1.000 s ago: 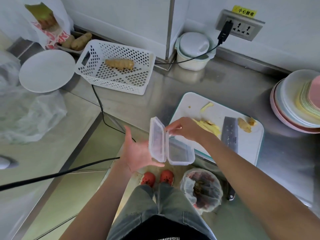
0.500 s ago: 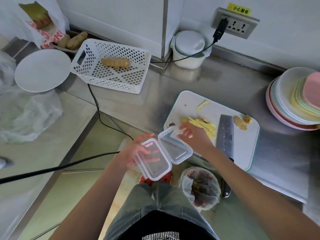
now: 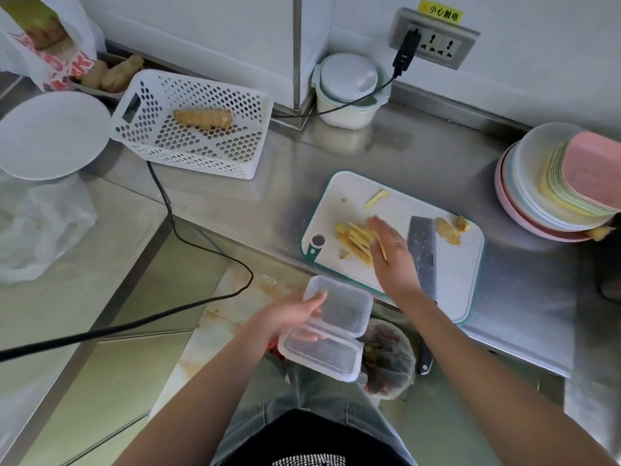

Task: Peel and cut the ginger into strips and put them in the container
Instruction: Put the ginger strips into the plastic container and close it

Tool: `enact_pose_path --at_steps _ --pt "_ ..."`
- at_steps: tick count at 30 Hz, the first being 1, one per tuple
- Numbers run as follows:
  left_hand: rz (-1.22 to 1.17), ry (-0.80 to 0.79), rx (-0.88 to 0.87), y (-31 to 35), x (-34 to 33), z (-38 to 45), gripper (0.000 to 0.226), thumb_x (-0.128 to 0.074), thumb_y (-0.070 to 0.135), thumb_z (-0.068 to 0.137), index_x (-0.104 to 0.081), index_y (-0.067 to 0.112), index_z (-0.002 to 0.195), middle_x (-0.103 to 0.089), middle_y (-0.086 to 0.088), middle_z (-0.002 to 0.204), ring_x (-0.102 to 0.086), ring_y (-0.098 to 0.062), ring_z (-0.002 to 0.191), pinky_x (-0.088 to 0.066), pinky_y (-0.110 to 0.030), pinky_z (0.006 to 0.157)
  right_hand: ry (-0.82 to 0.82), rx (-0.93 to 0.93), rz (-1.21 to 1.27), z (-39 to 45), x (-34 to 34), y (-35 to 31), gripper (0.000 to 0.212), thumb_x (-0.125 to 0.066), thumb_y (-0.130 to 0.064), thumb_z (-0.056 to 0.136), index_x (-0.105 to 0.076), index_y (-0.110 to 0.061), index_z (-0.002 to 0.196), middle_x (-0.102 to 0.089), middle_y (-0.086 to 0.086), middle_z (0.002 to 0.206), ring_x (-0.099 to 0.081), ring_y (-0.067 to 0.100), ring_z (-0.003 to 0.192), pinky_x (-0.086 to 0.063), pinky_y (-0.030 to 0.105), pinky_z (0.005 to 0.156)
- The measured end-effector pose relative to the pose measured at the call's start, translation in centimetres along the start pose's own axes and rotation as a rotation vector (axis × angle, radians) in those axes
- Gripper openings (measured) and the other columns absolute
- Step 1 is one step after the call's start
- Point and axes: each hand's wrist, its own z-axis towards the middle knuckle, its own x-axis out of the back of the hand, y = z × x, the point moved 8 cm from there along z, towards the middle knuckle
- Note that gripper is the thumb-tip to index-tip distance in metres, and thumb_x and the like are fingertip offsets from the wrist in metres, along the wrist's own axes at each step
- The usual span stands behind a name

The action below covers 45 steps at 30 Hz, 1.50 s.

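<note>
A: Though cut into strips (image 3: 356,240) already, still lying in a loose pile on the board (image 3: 396,270), none in the container (image 3: 331,326) yet.

B: Container where?

A: Held open below the board's near edge, off the table (image 3: 386,163), over the floor. Left hand (image 3: 289,314) grasping it at the hinge side, thumb on top, fingers beneath the lid half. Both halves look empty.

B: Right hand (image 3: 389,250)?

A: Flat and released, fingers spread, resting at the right side of the pile, grasping nothing. Looks set to sweep toward the near left edge.

B: Left to do?

A: Moving the strips across. Also one stray sliver (image 3: 377,198) at the far side, and two unpeeled-looking lumps (image 3: 448,230) right of the knife (image 3: 422,250). Another root in the basket (image 3: 191,129). Cannot tell whether meant for cutting.

B: Room?

A: Clear board between pile and near edge. Knife just beside the right hand, blade flat, handle overhanging the table. Bagged bin (image 3: 386,358) directly under the container, so spills likely lost.
</note>
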Motion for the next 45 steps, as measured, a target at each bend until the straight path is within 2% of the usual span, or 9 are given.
enact_pose_path --at_steps 5,7,15,20,28,36,39,42,45 --pt "-0.021 0.086 -0.006 0.9 -0.3 0.5 0.074 -0.012 0.063 0.093 -0.046 0.010 0.132 -0.048 -0.011 0.134 -0.066 -0.014 0.069 -0.055 -0.016 0.054 -0.231 0.013 -0.255 1.0 -2.8 2.3 0.046 -0.030 -0.023 0.104 -0.028 -0.021 0.150 -0.021 -0.002 0.159 -0.008 0.016 0.148 0.001 0.031 0.119" --pt "-0.020 0.098 0.006 0.8 -0.2 1.3 0.074 -0.016 0.068 0.089 -0.054 0.010 0.114 -0.053 -0.010 0.126 -0.070 -0.023 0.083 -0.059 -0.027 0.076 -0.212 0.034 -0.284 0.8 -3.1 2.4 0.046 -0.032 -0.020 0.104 -0.028 -0.023 0.150 -0.023 -0.001 0.158 -0.010 0.018 0.148 0.003 0.029 0.117" --pt "-0.249 0.095 -0.007 0.0 -0.8 2.3 0.059 -0.022 0.061 0.093 -0.053 0.011 0.104 -0.054 -0.009 0.116 -0.069 -0.026 0.084 -0.060 -0.031 0.068 -0.180 0.113 -0.153 -0.5 -3.2 2.2 0.048 -0.046 -0.008 0.098 -0.044 -0.025 0.142 -0.043 0.000 0.148 -0.041 0.025 0.134 -0.035 0.036 0.111" --pt "-0.306 0.084 -0.004 0.1 -0.7 2.2 0.058 -0.022 0.057 0.095 -0.049 0.009 0.115 -0.054 -0.011 0.118 -0.067 -0.026 0.083 -0.058 -0.026 0.056 -0.198 0.142 -0.095 -1.8 -3.8 1.7 0.045 -0.045 -0.007 0.098 -0.048 -0.024 0.140 -0.046 -0.002 0.145 -0.043 0.020 0.132 -0.029 0.023 0.108" --pt "-0.281 0.089 -0.009 -0.1 -0.5 2.3 0.054 -0.023 0.061 0.093 -0.048 0.015 0.108 -0.056 -0.010 0.118 -0.069 -0.026 0.081 -0.059 -0.030 0.062 -0.149 0.239 -0.016 -3.4 -4.1 0.7 0.041 -0.051 0.000 0.095 -0.058 -0.017 0.131 -0.057 0.003 0.133 -0.049 0.019 0.125 -0.042 0.033 0.106" --pt "-0.290 0.098 -0.028 0.0 -0.2 2.5 0.063 -0.022 0.062 0.092 -0.044 0.014 0.127 -0.058 -0.010 0.114 -0.068 -0.026 0.079 -0.058 -0.029 0.058 -0.237 0.499 -0.196 -5.9 -5.4 -1.3 0.037 -0.052 -0.003 0.088 -0.066 -0.011 0.121 -0.064 0.004 0.125 -0.052 0.022 0.124 -0.041 0.033 0.107" --pt "-0.275 0.118 -0.038 0.0 0.1 2.6 0.066 -0.023 0.063 0.092 -0.047 0.012 0.124 -0.058 -0.009 0.106 -0.067 -0.023 0.081 -0.060 -0.034 0.065 -0.344 0.520 -0.240 -8.5 -6.0 -1.6 0.043 -0.043 -0.014 0.082 -0.067 -0.013 0.117 -0.066 0.002 0.121 -0.059 0.022 0.117 -0.052 0.038 0.094" --pt "-0.263 0.123 -0.058 -0.1 0.1 2.9 0.064 -0.023 0.062 0.093 -0.048 0.011 0.123 -0.057 -0.008 0.105 -0.065 -0.021 0.083 -0.060 -0.036 0.067 -0.248 0.431 -0.119 -8.4 -4.1 -2.0 0.045 -0.040 -0.012 0.079 -0.066 -0.015 0.115 -0.067 0.003 0.118 -0.065 0.023 0.105 -0.059 0.037 0.077" --pt "-0.256 0.124 -0.045 -0.2 0.2 2.9 0.066 -0.022 0.063 0.092 -0.051 0.010 0.120 -0.059 -0.008 0.106 -0.069 -0.020 0.076 -0.060 -0.034 0.066 -0.138 0.191 -0.164 -4.9 -3.0 -1.1 0.050 -0.035 -0.017 0.092 -0.041 -0.018 0.141 -0.044 0.006 0.147 -0.041 0.025 0.135 -0.036 0.040 0.111"
